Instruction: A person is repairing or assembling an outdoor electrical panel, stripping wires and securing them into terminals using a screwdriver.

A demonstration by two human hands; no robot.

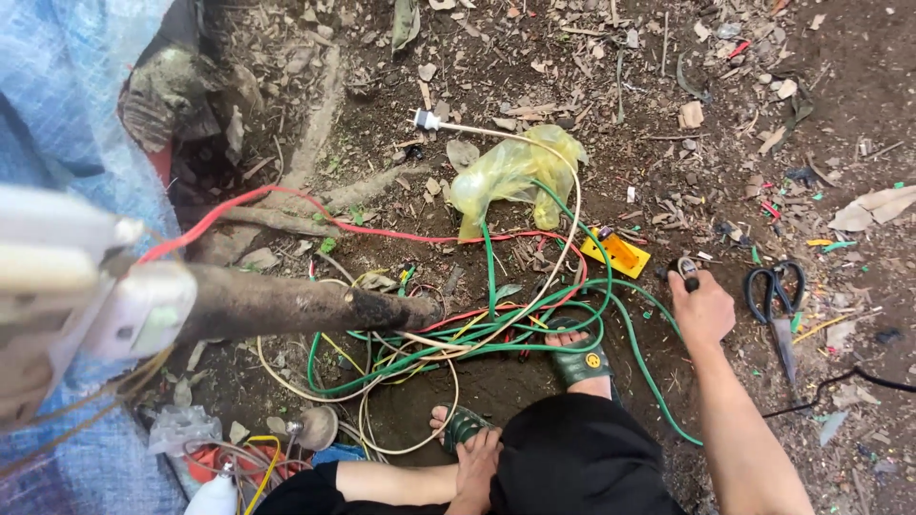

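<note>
My right hand [704, 307] reaches out over the dirt and closes on a small black roll of tape [684, 269]. My left hand [474, 464] rests low near my left foot, fingers apart, holding nothing. A tangle of green, red, yellow and white wires [477, 334] lies on the ground in front of my sandalled feet [583, 362]. Black-handled scissors [778, 305] lie just right of my right hand. A yellow tool [616, 254] sits left of the tape.
A dark pipe [296, 303] comes in from the left, with a white box [86, 286] near the camera. A yellow plastic bag [510, 172] and a white plug [425, 119] lie further out. Blue sheeting [67, 95] hangs at left. Dry leaves and scraps litter the soil.
</note>
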